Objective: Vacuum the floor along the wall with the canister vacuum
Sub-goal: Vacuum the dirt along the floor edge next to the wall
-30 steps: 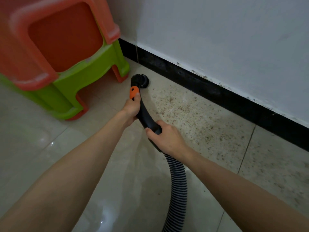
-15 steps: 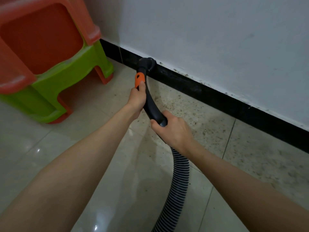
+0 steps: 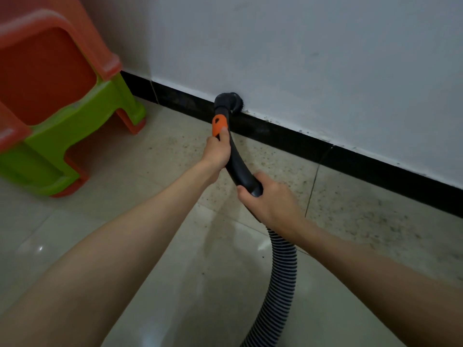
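Left hand (image 3: 217, 152): curled round the wand (image 3: 235, 161) just below the orange slider (image 3: 219, 123), thumb lying up along it.
Right hand (image 3: 269, 200): wrapped round the wand's lower end, where the hose (image 3: 281, 269) joins; fingers closed tight on it.
Wand: black, curved, reaching from the hands up toward the wall (image 3: 300, 58).
Nozzle (image 3: 228, 101): round, black, pressed at the top edge of the skirting (image 3: 350, 159), against the white wall, raised off the floor (image 3: 150, 196).
Hose: ribbed, black and grey, dropping from the right hand and out at the bottom edge.
Canister: out of view.
Floor: pale glossy tiles, speckled with dark grit along the skirting, thickest to the right of the hands.
Skirting: black strip, running from upper left to lower right, with crumbs along its top edge right of the nozzle.
Stools (image 3: 57, 96): orange one stacked over green one, at far left, standing on the floor near the corner, well apart from the nozzle.
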`<state>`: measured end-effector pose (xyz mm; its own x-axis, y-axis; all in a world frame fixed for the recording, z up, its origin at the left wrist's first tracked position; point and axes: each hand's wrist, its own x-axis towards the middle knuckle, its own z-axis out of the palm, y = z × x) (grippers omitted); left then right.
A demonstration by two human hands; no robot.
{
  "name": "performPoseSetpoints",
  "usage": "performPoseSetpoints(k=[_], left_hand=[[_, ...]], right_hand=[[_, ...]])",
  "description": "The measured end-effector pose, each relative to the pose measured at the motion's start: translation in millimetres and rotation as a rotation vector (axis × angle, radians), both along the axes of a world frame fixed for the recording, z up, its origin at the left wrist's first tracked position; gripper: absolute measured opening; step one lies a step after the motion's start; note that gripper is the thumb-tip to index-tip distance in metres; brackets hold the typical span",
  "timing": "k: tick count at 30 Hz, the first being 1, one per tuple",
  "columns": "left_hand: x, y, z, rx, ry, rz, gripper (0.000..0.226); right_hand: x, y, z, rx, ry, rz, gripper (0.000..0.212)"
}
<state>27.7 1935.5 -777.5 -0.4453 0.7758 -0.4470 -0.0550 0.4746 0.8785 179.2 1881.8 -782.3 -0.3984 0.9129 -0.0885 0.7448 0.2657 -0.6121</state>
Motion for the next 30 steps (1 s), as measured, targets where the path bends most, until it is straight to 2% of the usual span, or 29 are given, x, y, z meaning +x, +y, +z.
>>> performPoseSetpoints(k=[5, 10, 18, 25, 30], left_hand=[[45, -12, -1, -0.016, -0.008, -0.085, 0.058], [81, -21, -5, -0.033, 0.01, -0.163, 0.057], [119, -19, 0, -0.016, 0.031, -0.392, 0.059], [116, -20, -4, -0.011, 0.027, -0.415, 0.058], [72, -28, -7, -0.059, -0.02, -0.288, 0.061]], right_hand=[[40, -21, -2, -0.034, -0.028, -0.073, 0.025], [68, -42, -3, -0.04, -0.075, -0.157, 0.026], [83, -69, -2, -0.09, 0.016, -0.418, 0.022], [79, -74, -3, -0.069, 0.053, -0.423, 0.019], [49, -65, -6, -0.113, 0.037, -0.299, 0.019]])
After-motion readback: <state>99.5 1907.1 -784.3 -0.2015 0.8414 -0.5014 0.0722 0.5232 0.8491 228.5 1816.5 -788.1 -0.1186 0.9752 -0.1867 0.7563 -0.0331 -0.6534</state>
